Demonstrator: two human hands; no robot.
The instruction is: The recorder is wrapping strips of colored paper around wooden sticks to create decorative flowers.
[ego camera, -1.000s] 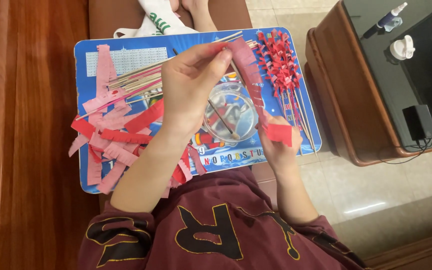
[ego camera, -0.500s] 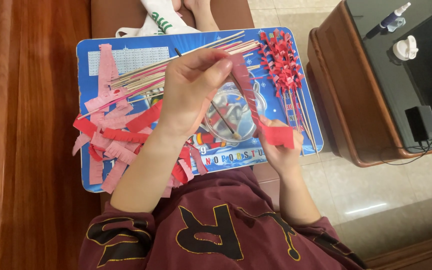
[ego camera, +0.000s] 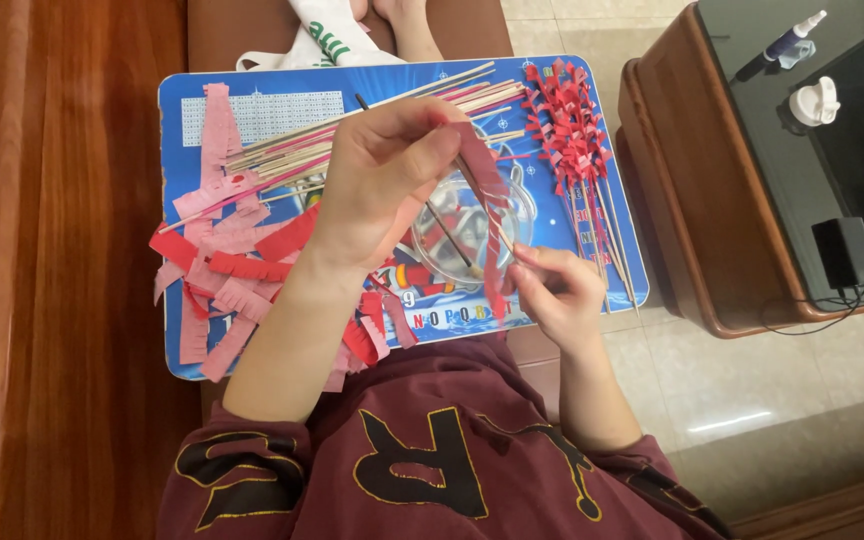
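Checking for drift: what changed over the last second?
The right hand rose from the board's lower edge toward the left hand, its red end piece now tucked in its fingers. The fringed red strip stays stretched between both hands. Blue board, bare sticks and finished sticks unchanged.

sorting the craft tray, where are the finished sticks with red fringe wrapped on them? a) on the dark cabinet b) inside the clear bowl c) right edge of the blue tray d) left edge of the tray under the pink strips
c: the sticks with red fringe lie in a bunch along the right side of the blue tray, beside the clear bowl.
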